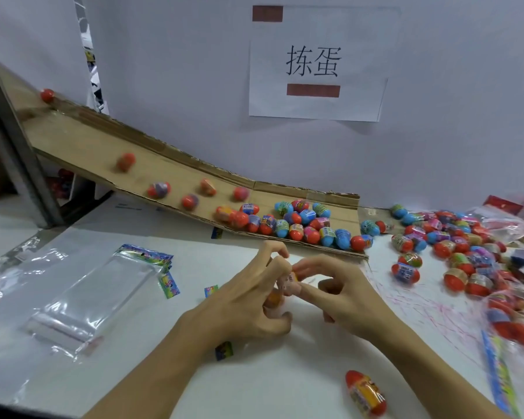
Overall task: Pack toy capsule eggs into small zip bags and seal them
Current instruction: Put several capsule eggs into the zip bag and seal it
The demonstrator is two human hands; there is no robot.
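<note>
Head view: nearest the camera, a bagged capsule egg with a red end lies on the white bench, just right of the person's forearms. Above it the two hands meet over the middle of the bench. The left hand curls its fingers round an orange-and-pink capsule egg, and the right hand pinches the same egg from the other side, thumb and forefinger on its upper end; the egg is largely hidden between the fingers, so whether a bag surrounds it cannot be told. Small printed paper scraps lie near the left wrist. To the left, a stack of clear zip bags rests flat, with colourful header cards at its far end. To the right, a loose pile of red and blue eggs spreads across the bench beside more packaging at the edge. Further back, a cardboard ramp slopes down from the upper left, with blurred eggs on its slope and a cluster gathered at its foot. On the wall behind hangs a taped paper sign.
</note>
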